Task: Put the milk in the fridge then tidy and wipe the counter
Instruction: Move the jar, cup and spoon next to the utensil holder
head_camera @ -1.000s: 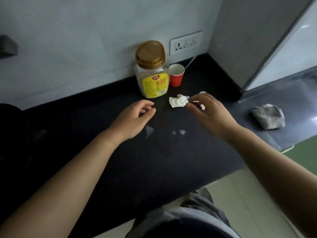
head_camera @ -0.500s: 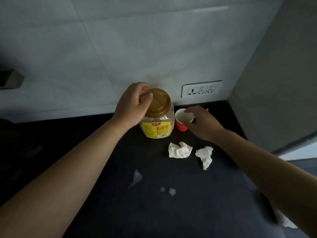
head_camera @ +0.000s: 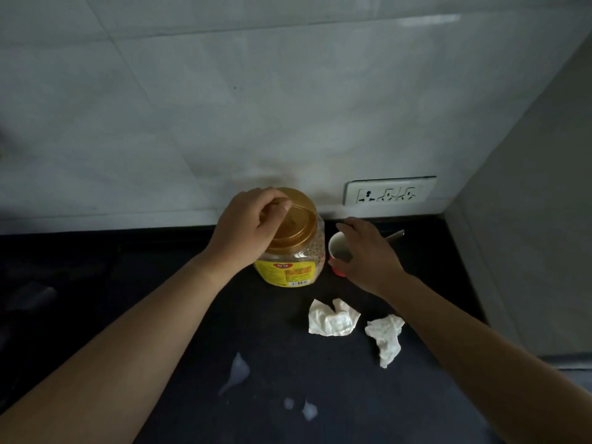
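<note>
A clear jar [head_camera: 294, 251] with a gold lid and yellow label stands at the back of the dark counter [head_camera: 192, 331], against the wall. My left hand [head_camera: 246, 232] grips its lid from the left. Just right of the jar is a small red paper cup [head_camera: 338, 251]; my right hand [head_camera: 368, 254] wraps around its right side. Two crumpled white tissues [head_camera: 331, 320] [head_camera: 386, 338] lie in front of the cup. Small pale spill patches [head_camera: 238, 371] [head_camera: 304, 408] mark the counter nearer to me.
A white wall socket [head_camera: 389, 193] sits above the counter behind the cup. A tall grey panel [head_camera: 528, 219] closes off the right side. A thin stick-like object [head_camera: 395, 234] lies behind my right hand.
My left hand went from the counter to the jar lid and closed on it. My right hand left the tissues and took hold of the red cup. The view moved closer to the wall.
</note>
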### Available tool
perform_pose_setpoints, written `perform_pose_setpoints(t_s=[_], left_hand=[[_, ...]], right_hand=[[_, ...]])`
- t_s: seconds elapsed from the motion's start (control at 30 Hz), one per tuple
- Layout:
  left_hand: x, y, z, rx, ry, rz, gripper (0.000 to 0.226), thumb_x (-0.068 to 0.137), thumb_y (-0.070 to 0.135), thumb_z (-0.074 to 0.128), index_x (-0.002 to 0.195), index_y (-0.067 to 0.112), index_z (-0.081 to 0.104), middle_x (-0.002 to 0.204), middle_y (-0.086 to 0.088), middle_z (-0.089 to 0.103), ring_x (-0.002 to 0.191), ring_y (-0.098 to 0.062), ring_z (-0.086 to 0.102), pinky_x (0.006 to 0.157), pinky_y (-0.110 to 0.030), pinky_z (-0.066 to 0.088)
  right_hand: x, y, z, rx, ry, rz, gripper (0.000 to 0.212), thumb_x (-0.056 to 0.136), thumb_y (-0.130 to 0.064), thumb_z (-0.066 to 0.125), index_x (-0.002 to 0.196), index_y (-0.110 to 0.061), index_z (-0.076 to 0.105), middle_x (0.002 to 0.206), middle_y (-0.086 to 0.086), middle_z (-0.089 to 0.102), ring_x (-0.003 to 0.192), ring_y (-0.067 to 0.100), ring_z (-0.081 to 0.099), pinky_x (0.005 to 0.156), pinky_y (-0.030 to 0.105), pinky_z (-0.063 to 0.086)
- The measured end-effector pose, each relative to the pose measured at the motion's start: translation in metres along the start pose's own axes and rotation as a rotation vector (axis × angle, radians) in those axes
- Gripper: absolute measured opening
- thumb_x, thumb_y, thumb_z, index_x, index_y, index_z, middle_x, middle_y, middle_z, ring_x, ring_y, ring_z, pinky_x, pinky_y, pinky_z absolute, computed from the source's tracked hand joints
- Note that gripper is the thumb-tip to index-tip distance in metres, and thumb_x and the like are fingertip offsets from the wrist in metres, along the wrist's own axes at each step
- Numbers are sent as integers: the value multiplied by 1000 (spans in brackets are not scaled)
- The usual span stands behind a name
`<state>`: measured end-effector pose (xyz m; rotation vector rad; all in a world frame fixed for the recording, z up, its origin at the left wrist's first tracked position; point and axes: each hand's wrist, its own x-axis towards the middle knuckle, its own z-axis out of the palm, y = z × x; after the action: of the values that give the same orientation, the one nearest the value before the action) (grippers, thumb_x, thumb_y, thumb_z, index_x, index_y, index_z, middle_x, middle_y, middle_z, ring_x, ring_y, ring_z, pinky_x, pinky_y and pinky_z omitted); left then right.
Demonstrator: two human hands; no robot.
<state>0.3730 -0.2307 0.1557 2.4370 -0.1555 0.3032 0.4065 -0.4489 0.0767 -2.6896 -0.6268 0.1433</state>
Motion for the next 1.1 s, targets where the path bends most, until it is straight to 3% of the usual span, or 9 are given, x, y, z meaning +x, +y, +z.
perform_pose_setpoints(t_s=[0.23,0.37,0.53,0.77,0.93,1.1], left_hand=[[-1,-2,6,-60,52,37,25,91,41,42,93,24,61,80,-4,60,77,-16,56,71,-34,47],[-1,-2,10,-66,100,44,26,91,38,44,94,19,61,78,-4,57,74,-20,53,70,-38,46],[-3,-3,13,-55,126,47,27,91,38,43,94,18,62,76,-1,54,72,-17,50,70,-28,40],[2,-1,0,-166,-14,-44,15,88,36,49,91,29,62,84,16,62,84,4,58,67,-5,40],[-11,9,-3,-124,-20,-81,17,91,31,51,91,24,66,81,18,62,81,16,55,65,1,37],[-41,40,-17,-112,41,-64,14,86,36,55,82,29,66,77,17,66,79,9,60,64,-1,39]], right_hand=[[13,10,3,-37,-133,55,78,77,-50,64,139,-15,33,145,10,35,133,28,30,105,44,33],[10,12,3,-156,-232,-8,84,74,-56,63,141,-17,29,148,8,31,133,29,31,103,45,35],[7,14,3,-176,-272,-50,83,73,-40,70,141,-21,27,147,5,30,130,28,34,99,45,39],[-4,9,-12,-83,-143,-15,70,79,-53,56,137,-23,32,135,5,42,119,26,42,90,42,42],[-44,-12,-30,-85,-120,-10,56,88,-54,36,130,-17,34,124,8,48,110,26,44,86,42,46],[-94,-41,-49,-12,-134,31,64,83,-60,43,134,-23,34,127,0,47,115,20,43,87,38,46]])
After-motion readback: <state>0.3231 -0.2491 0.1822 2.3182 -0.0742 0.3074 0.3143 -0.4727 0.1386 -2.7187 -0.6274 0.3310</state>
